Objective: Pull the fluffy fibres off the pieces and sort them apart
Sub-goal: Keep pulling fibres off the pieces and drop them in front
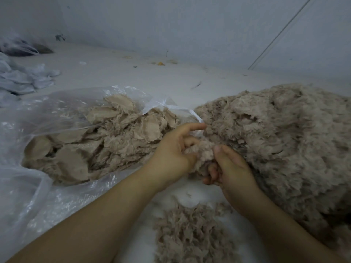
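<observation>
Both grips closed on one fluffy piece (204,154): left hand (171,158), right hand (230,168). Big fluff heap (284,141) crowds right; clear bag (38,114) of stripped pieces (98,137) lies left. Loose fibres (191,234) near. Bare floor (133,73) beyond, up to wall (190,25).

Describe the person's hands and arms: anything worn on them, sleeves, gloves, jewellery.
Both forearms are bare as far as the frame shows; no sleeve edge is in view. The left hand and the right hand wear no gloves. No ring, watch or bracelet shows on either. The visible nails look short and unpainted.
</observation>
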`<state>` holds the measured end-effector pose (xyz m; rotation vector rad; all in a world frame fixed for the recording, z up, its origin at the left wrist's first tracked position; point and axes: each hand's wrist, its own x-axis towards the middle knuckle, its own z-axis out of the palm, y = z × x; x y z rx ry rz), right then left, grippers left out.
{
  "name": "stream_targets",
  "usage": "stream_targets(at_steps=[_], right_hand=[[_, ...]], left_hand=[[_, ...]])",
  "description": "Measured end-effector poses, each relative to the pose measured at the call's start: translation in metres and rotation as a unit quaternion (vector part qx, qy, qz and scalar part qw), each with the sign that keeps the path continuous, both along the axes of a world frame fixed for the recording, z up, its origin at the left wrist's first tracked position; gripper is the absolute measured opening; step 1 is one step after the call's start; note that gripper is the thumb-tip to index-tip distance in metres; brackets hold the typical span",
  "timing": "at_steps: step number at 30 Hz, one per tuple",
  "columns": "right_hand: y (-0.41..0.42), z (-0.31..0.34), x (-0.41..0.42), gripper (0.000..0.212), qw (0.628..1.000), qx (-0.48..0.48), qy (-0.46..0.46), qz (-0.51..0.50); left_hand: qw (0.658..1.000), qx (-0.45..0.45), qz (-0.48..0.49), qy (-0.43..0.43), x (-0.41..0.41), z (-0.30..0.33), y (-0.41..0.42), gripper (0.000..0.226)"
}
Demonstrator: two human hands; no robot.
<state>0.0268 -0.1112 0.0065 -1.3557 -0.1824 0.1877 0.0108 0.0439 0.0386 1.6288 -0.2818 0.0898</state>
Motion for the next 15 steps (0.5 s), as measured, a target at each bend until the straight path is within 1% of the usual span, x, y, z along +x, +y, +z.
stream_targets(at_steps=[1, 2, 4, 6, 8, 10, 14, 15], right_hand=[[0.001, -0.001, 0.001, 0.026, 1.000, -0.005, -0.002, -0.010], [0.002, -0.002, 0.001, 0.029, 1.000, -0.013, -0.004, -0.016], [0.004, -0.003, 0.002, 0.036, 0.999, -0.016, -0.003, -0.029], [0.004, -0.003, 0.002, 0.034, 0.999, -0.009, 0.006, -0.039], [0.004, -0.002, 0.002, 0.030, 0.999, -0.001, 0.020, -0.050], [0.003, -0.002, 0.003, 0.031, 0.998, 0.007, 0.032, -0.055], [0.002, -0.003, 0.005, 0.048, 0.999, -0.014, 0.028, -0.043], [0.002, -0.003, 0.005, 0.048, 0.999, -0.024, 0.021, -0.039]], left_hand=[[0.999, -0.016, 0.029, 0.004, 0.002, 0.000, 0.002, 0.051], [0.998, -0.032, 0.052, 0.009, 0.004, -0.001, 0.004, 0.047], [0.995, -0.055, 0.077, 0.014, 0.005, -0.001, 0.005, 0.039], [0.993, -0.065, 0.095, 0.012, 0.006, -0.002, 0.006, 0.035], [0.990, -0.068, 0.125, 0.013, 0.008, -0.002, 0.008, 0.034], [0.983, -0.072, 0.167, 0.017, 0.011, -0.003, 0.011, 0.036], [0.971, -0.076, 0.226, -0.007, 0.012, 0.000, 0.013, 0.036], [0.970, -0.068, 0.232, -0.016, 0.012, 0.001, 0.012, 0.034]])
